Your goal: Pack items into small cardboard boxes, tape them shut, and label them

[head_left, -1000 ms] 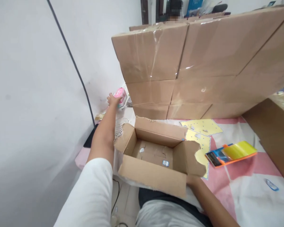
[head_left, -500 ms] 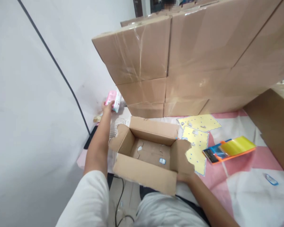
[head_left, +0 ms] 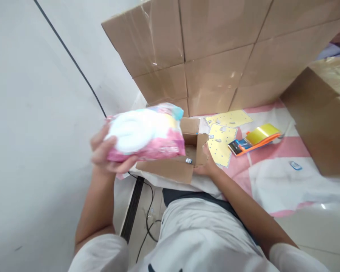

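My left hand [head_left: 104, 149] is closed around the left end of a pack of wet wipes [head_left: 146, 134], pink and white with a large white lid, smeared by motion. The pack is held up in the air and covers the left part of an open cardboard box [head_left: 164, 170]. At the right front corner of that box, my right hand [head_left: 206, 165] grips the cardboard below the torn right flap. Inside the box, near its right side, lies a small blue-and-white packet [head_left: 188, 161]. What else the box holds is hidden behind the pack.
Tall taped cartons [head_left: 218, 79] stand behind the box. To the right, a yellow, orange and blue-black item [head_left: 255, 138], a yellow dotted sheet [head_left: 222, 141] with scraps and a small packet [head_left: 295, 165] lie on the pink-and-white cloth [head_left: 274, 181]. A cable [head_left: 151, 204] hangs below.
My left hand has lifted the wet wipes from the far left, by the wall, and brought them nearer, over the box. My right hand stays at the box's right side. The view has tilted down.
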Demonstrator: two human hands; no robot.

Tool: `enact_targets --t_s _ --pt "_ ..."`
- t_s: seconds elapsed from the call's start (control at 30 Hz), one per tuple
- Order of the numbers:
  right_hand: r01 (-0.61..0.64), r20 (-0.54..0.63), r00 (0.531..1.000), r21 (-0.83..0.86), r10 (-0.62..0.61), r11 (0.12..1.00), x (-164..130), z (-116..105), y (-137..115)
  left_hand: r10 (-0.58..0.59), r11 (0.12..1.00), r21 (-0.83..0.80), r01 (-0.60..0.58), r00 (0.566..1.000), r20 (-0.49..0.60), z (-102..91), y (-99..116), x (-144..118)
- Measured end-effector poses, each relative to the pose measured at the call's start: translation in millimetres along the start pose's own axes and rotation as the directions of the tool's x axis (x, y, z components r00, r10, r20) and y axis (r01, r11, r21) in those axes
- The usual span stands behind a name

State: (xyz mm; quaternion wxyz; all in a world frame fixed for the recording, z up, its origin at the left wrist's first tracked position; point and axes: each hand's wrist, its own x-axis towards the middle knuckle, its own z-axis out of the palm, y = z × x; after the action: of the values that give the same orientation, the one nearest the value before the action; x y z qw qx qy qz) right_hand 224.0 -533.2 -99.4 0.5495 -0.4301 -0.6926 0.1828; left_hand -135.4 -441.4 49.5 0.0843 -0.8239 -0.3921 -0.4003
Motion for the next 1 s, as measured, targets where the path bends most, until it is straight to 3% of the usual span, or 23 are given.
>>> enact_targets --t_s 0.03,0.07,0.1,0.13,0.17,0.2,0.27,0.33,0.4,0.43,0.47,0.53,0.73,0.87,1.0 --pt "0.032 -0.019 0.999 -0.024 -0.032 0.999 0 0 0 0.261 0.965 0.005 -0.262 0.965 0.036 4.6 10 4" --pt "0.053 -0.04 0.998 -0.042 -0.055 0.998 1 0 0 0.522 0.852 0.004 -0.523 0.851 0.067 12.6 20 9" --pt "0.065 -0.054 0.996 -0.056 -0.068 0.996 1 1 0 0.719 0.693 -0.007 -0.721 0.69 0.079 23.2 29 16" --pt "0.069 -0.062 0.995 -0.065 -0.073 0.996 2 2 1 0.826 0.56 -0.023 -0.828 0.555 0.1 35.0 38 23" --pt "0.058 -0.073 0.995 -0.068 -0.062 0.996 2 3 2 0.86 0.504 -0.051 -0.862 0.496 0.116 47.0 46 31" --pt "0.033 -0.089 0.995 -0.065 -0.039 0.997 2 3 4 0.865 0.493 -0.087 -0.866 0.476 0.157 58.0 52 40" --pt "-0.029 -0.115 0.993 -0.057 0.022 0.998 3 4 6 0.829 0.516 -0.191 -0.835 0.43 0.358 74.6 63 58" --pt "-0.059 -0.114 0.992 -0.057 0.053 0.997 2 4 7 0.768 0.528 -0.314 -0.789 0.286 0.573 83.1 70 75" --pt "-0.06 -0.083 0.995 -0.06 0.055 0.996 2 2 7 0.723 0.528 -0.419 -0.739 0.133 0.677 86.1 75 88" --pt "-0.066 -0.073 0.995 -0.057 0.062 0.996 1 2 7 0.707 0.537 -0.447 -0.715 0.093 0.701 86.6 77 92" --pt "-0.075 -0.074 0.995 -0.05 0.071 0.996 1 1 6 0.689 0.554 -0.461 -0.693 0.072 0.721 87.0 77 95" --pt "-0.086 -0.086 0.993 -0.03 0.083 0.996 1 0 6 0.637 0.615 -0.448 -0.649 0.074 0.767 87.3 76 95" --pt "-0.047 -0.073 0.996 -0.022 0.045 0.999 2 -2 4 0.476 0.818 -0.345 -0.461 0.205 0.855 83.1 65 82" --pt "-0.072 -0.04 0.997 -0.03 0.071 0.997 3 -5 1 0.495 0.848 -0.397 -0.352 0.257 0.83 85.7 58 78" --pt "-0.075 -0.003 0.997 -0.045 0.075 0.996 3 -7 -2 0.528 0.831 -0.413 -0.374 0.296 0.796 94.9 56 76"
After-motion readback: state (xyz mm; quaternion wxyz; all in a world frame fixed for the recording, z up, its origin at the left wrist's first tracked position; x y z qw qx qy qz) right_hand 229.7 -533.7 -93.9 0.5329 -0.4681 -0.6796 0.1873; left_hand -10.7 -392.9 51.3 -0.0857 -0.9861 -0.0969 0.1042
